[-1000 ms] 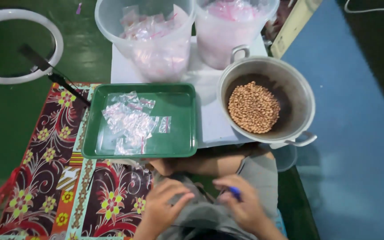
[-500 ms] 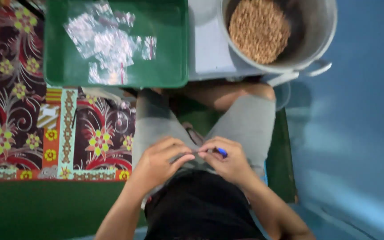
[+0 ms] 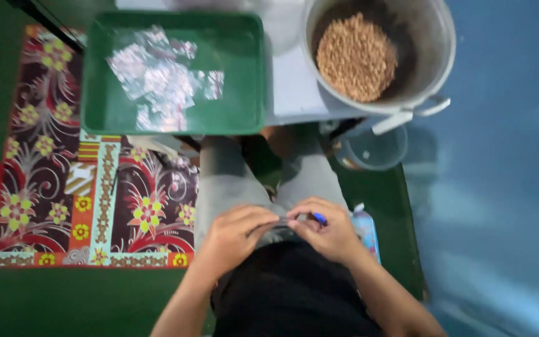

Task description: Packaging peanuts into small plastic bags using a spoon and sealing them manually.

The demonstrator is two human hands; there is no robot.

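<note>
Head view, looking straight down at a seated person's lap. The left hand and the right hand meet at the waist, above grey shorts and a black shirt. The fingertips of both hands are drawn together and pinch a small clear piece of plastic between them; its outline is blurred and hard to tell from the cloth beneath. The right hand also has a small blue object at its fingertips, its kind not discernible. Neither hand is spread.

Beyond the knees, a green rectangular plastic tray holds a loose heap of small clear plastic bags. Just to the right of the tray stands a round grey metal pot with side handles, holding a mound of brown grains. Tray and pot rest on a pale flat surface. A clear plastic cup sits below the pot's rim, near the right knee.

To the left of the legs lies a dark floral patterned mat in red, orange and yellow, on a green floor. To the right the floor is blue. A small clear packet lies just beside the right wrist.
</note>
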